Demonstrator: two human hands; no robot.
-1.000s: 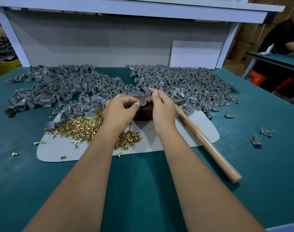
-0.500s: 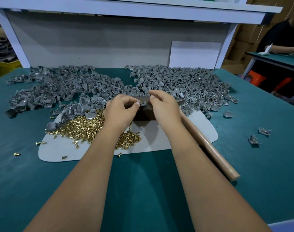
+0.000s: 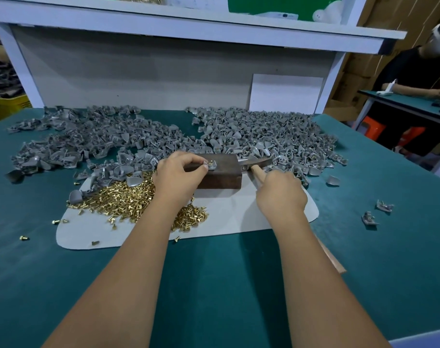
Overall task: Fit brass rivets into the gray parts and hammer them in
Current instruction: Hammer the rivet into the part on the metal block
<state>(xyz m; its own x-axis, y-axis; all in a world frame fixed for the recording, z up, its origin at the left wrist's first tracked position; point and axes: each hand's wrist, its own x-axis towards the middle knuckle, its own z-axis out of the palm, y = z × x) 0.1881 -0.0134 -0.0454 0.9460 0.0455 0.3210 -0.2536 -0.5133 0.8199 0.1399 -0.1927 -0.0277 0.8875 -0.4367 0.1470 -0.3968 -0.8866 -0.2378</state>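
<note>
Left hand: the left hand pinches a gray part with finger and thumb, pinning it flat on the block; a rivet stands in it, brass head up. The grip likely keeps the part from jumping under a blow.
Right hand: the right hand is wrapped round the handle of the hammer, close to the head, probably for short, controlled taps.
Hammer head: it lies at the block's 3 o'clock edge, low, not yet over the rivet.
Block: a hard, raised anvil on the pad, at 12 o'clock from the arms.
Rivets: the loose pile sits at 8 o'clock from the block, just beside the left wrist, within easy reach.
Parts: heaps crowd the block from 9 round to 2 o'clock, touching its far side.
Room: the swing path from 3 o'clock has open pad beneath; the desk toward 6 o'clock is bare felt.
Risk: fingertips lie just beside the rivet.
</note>
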